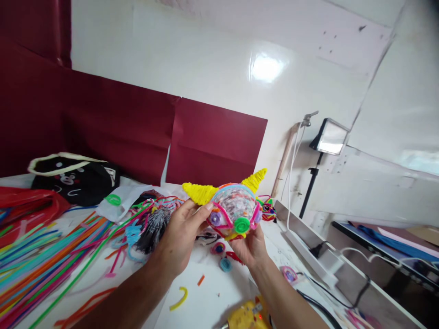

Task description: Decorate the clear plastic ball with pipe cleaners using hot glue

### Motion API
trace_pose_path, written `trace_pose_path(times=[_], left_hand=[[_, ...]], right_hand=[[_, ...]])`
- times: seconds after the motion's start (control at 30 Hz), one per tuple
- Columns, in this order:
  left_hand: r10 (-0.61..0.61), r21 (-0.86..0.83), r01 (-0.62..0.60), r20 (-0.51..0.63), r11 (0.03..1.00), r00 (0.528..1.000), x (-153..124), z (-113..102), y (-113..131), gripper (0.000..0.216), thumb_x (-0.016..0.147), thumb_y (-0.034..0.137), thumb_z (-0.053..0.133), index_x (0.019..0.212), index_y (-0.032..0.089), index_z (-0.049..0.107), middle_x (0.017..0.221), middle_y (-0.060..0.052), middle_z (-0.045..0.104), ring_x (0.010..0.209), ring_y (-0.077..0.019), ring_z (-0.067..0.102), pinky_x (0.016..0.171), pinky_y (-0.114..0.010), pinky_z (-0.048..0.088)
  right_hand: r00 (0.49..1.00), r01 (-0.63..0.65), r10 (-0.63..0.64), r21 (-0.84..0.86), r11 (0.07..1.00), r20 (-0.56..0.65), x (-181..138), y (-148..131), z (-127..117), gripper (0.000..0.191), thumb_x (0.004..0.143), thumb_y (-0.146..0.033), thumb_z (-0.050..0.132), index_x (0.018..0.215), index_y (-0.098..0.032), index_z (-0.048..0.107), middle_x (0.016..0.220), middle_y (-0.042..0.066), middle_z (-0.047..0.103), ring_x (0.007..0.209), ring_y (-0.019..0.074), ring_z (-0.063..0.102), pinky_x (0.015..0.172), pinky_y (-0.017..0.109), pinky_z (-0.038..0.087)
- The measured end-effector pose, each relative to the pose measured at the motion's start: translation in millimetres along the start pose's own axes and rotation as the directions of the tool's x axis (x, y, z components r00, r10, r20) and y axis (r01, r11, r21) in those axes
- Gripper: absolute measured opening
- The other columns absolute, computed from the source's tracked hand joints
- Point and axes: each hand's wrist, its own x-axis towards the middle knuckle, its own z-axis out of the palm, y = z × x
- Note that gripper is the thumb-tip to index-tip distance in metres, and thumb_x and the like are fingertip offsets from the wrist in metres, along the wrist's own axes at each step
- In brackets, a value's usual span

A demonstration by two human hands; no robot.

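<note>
Yellow-horned craft head [236, 203] held above a white worktop [192, 292]

Both hands grip the head, raised over the worktop's middle: the left hand [187, 224] presses its thumb below one horn, while the right hand [252, 249] supports it from underneath, fingers largely hidden. Maroon sheets [216, 141] stand along the back edge before a white wall [206, 55]; a lamp [332, 137] rises near the back right corner. Coloured pipe cleaners [51, 274] run toward the near left corner, which is out of view. Toward the near edge, a yellow tool [247, 315] is cut off. Behind the left hand, a dark bristly bundle [156, 228] is hard to make out.
</note>
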Motion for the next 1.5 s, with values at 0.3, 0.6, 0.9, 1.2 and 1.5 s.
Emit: trace_pose_path(times=[0.3,0.6,0.9,1.2,1.5], left_hand=[[0.031,-0.007,-0.031,0.014,0.999,0.999,-2,4,1,0.031,0.068,0.033,0.084,0.092,0.018,0.071,0.096,-0.005,0.077,0.09,-0.0218,0.071,0.077,-0.031,0.057],[0.01,-0.016,-0.01,-0.005,1.0,1.0,0,3,1,0.03,0.067,0.032,0.084,0.089,0.018,0.07,0.093,-0.004,0.076,0.089,-0.0212,0.071,0.075,-0.029,0.057],[-0.016,0.025,0.017,-0.039,1.0,0.999,7,-1,-8,0.026,0.072,0.034,0.081,0.088,0.019,0.068,0.087,-0.003,0.074,0.082,-0.0194,0.07,0.071,-0.028,0.057],[0.067,0.017,-0.066,-0.07,0.998,0.995,14,-6,-10,0.016,0.072,0.03,0.081,0.081,0.02,0.072,0.085,-0.003,0.073,0.083,-0.019,0.068,0.072,-0.025,0.056],[0.04,-0.018,-0.04,-0.038,0.999,0.998,21,8,5,0.019,0.068,0.024,0.081,0.08,0.017,0.068,0.089,-0.002,0.074,0.083,-0.0182,0.067,0.077,-0.031,0.057]], right_hand=[[1.0,0.024,-0.024,-0.007,1.0,-0.002,-1,-3,0,0.053,0.069,-0.049,0.081,0.116,-0.028,0.07,0.132,0.005,0.069,0.128,0.0255,0.059,0.117,0.048,0.034],[1.0,-0.003,0.004,0.019,1.0,-0.014,1,0,-2,0.05,0.067,-0.038,0.081,0.114,-0.027,0.07,0.124,0.004,0.073,0.124,0.0249,0.062,0.119,0.048,0.031],[0.998,-0.018,0.019,0.023,1.0,-0.06,2,0,-1,0.054,0.066,-0.042,0.083,0.114,-0.023,0.069,0.116,0.007,0.076,0.123,0.0281,0.063,0.116,0.053,0.037],[1.0,0.005,-0.004,0.063,0.998,-0.013,3,-8,13,0.058,0.065,-0.035,0.083,0.119,-0.025,0.065,0.117,0.006,0.075,0.119,0.0299,0.064,0.108,0.056,0.046],[0.994,0.075,-0.085,0.14,0.987,0.067,2,-17,20,0.051,0.076,-0.036,0.076,0.123,-0.024,0.062,0.115,0.005,0.075,0.109,0.0279,0.068,0.101,0.055,0.051]])
